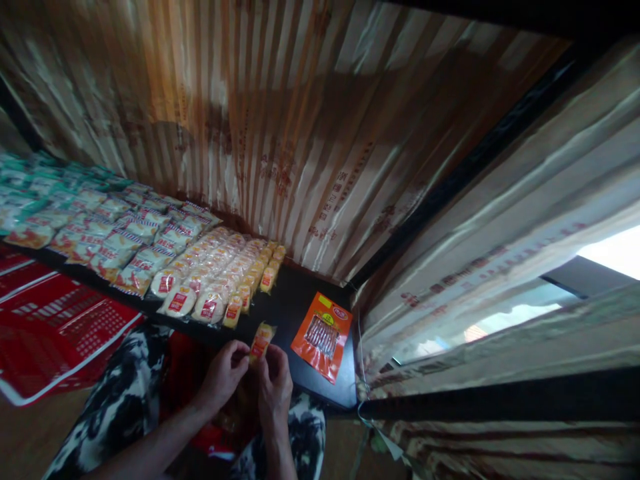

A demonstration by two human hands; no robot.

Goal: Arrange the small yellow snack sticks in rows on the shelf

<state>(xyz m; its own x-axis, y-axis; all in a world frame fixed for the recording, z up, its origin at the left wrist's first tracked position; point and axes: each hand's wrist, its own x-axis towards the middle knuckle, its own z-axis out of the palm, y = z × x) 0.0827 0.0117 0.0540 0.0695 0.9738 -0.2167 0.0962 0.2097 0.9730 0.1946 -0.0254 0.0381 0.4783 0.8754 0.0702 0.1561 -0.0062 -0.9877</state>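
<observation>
The print on the yellow packet (261, 341) is too blurred to read, and its lower end is partly hidden by the grip of the right hand (275, 383). The left edge cuts off the green packets (20, 193) and red packaging (55, 327), the bottom edge both forearms (173, 433).

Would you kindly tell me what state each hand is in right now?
Left hand: curled at the small yellow packet; whether it pinches the edge cannot be told.
Right hand: closed, holding the small yellow packet.
</observation>
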